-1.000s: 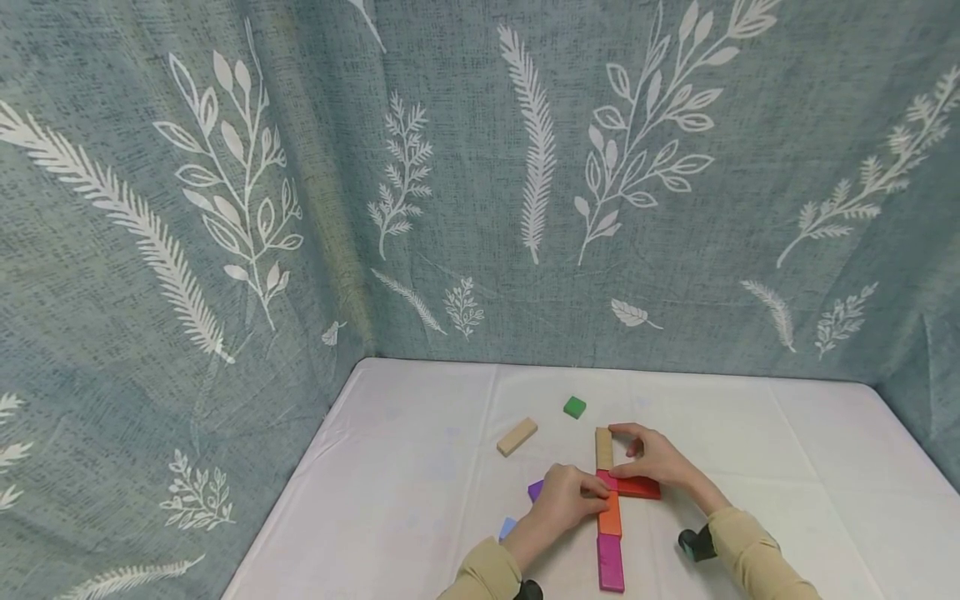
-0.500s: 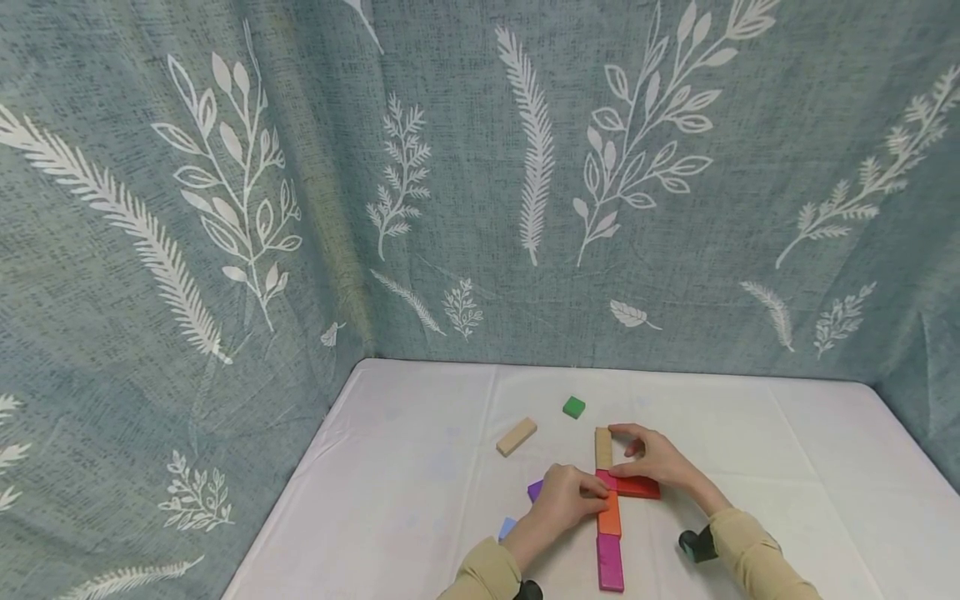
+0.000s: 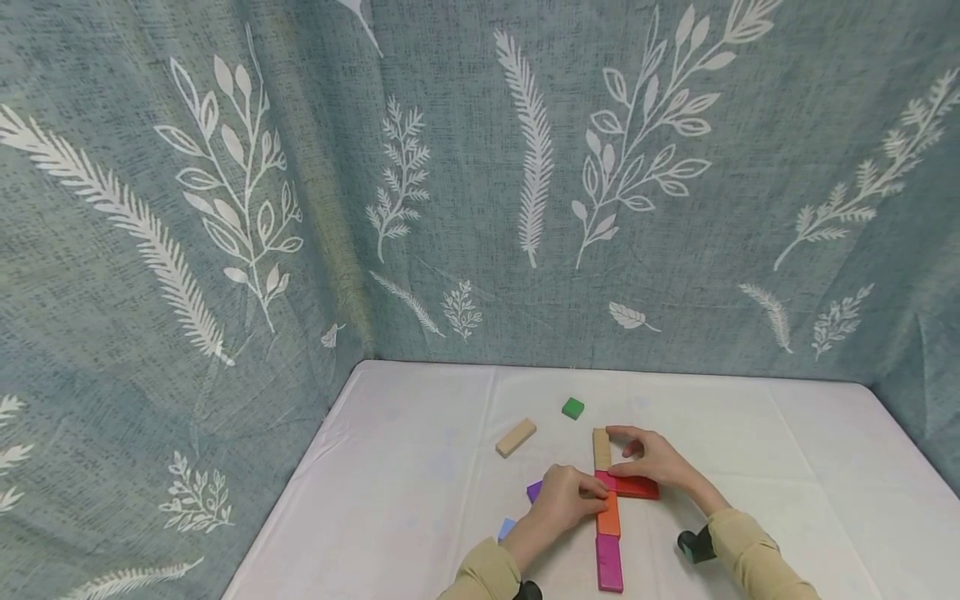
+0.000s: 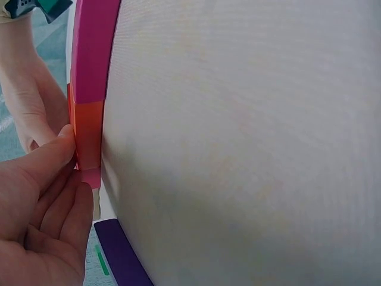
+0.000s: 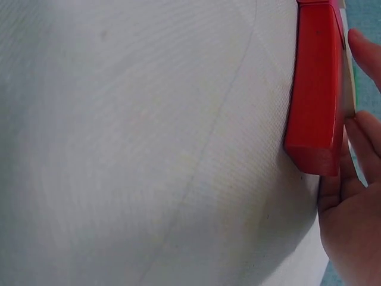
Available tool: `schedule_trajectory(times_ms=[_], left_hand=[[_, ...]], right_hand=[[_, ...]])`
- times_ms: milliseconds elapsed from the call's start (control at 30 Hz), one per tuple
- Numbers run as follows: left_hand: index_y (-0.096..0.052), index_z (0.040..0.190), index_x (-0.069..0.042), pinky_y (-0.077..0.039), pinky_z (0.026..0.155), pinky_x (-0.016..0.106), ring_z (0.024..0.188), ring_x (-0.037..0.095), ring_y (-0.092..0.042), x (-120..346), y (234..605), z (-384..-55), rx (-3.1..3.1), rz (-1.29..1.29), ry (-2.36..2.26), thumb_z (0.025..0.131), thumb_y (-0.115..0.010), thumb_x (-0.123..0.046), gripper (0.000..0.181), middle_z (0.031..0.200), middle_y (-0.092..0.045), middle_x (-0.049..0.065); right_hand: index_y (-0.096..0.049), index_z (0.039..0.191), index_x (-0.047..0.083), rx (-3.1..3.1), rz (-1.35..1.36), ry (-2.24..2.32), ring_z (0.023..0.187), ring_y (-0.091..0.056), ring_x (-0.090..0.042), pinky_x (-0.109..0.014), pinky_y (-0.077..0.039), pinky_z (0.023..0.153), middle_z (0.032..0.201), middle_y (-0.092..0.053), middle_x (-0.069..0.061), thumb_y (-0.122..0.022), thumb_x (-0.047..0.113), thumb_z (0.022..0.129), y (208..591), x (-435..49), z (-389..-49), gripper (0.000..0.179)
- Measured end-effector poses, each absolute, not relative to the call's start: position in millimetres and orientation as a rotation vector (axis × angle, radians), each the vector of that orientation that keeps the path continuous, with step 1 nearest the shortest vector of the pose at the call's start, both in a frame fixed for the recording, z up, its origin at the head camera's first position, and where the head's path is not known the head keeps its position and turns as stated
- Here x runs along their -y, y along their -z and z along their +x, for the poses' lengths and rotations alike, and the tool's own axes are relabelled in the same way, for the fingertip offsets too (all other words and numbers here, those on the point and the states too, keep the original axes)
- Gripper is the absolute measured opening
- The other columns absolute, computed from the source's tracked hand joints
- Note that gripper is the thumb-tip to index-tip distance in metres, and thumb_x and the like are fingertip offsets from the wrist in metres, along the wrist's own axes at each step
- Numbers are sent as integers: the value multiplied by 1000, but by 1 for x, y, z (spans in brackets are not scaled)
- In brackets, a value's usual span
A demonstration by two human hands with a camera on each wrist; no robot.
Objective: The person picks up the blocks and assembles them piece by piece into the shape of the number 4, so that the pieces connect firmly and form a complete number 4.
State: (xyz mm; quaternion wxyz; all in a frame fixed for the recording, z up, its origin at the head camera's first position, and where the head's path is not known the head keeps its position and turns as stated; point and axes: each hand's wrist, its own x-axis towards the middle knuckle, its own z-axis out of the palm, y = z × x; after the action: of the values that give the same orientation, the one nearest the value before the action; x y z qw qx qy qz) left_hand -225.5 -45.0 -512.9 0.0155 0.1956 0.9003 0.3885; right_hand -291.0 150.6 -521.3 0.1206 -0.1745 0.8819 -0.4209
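Observation:
Colored blocks form a line in the head view: a plain wooden block (image 3: 602, 450) at the far end, a small pink block (image 3: 603, 479), an orange block (image 3: 609, 521) and a magenta block (image 3: 609, 562) nearest me. A red block (image 3: 637, 487) juts rightward from the pink one. My left hand (image 3: 558, 500) reaches in from the left, its thumb against the orange block (image 4: 89, 134) and its other fingertips by the pink block (image 4: 90, 177). From the right, my right hand (image 3: 660, 461) has a fingertip at the wooden block's far corner and its thumb beside the pink block.
Left of the line lie a purple block (image 3: 534, 490) and a light blue block (image 3: 507, 528), both partly behind my left hand and wrist. Farther back are another plain wooden block (image 3: 516, 437) and a green block (image 3: 573, 407). A leaf-patterned curtain (image 3: 450, 208) bounds the white-covered table (image 3: 420, 467).
Both hands and the blocks keep their places relative to each other. The head view shifts very slightly.

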Motion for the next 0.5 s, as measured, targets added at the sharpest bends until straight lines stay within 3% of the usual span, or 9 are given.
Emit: schedule_trajectory(times_ms=[367,500], left_hand=[[-79,84,-12,-50,79,14,87,4,-69,45,515,-225,-2817,656,-1216,75,-79,-14,9,86,-76,-2],[-79,83,-11,-50,78,14,86,5,-69,46,515,-225,-2818,670,-1225,75,-80,-13,9,85,-76,-1]], right_hand=[[-51,134,3,-2583,-506,1216,81,-48,-16,-20,-40,60,94,-59,-6,-77,24,77,520,-151,-292,66],[-52,134,3,-2601,-503,1210,85,-52,-18,-23,-46,65,103,-62,-10,-77,24,78,520,-152,-292,65]])
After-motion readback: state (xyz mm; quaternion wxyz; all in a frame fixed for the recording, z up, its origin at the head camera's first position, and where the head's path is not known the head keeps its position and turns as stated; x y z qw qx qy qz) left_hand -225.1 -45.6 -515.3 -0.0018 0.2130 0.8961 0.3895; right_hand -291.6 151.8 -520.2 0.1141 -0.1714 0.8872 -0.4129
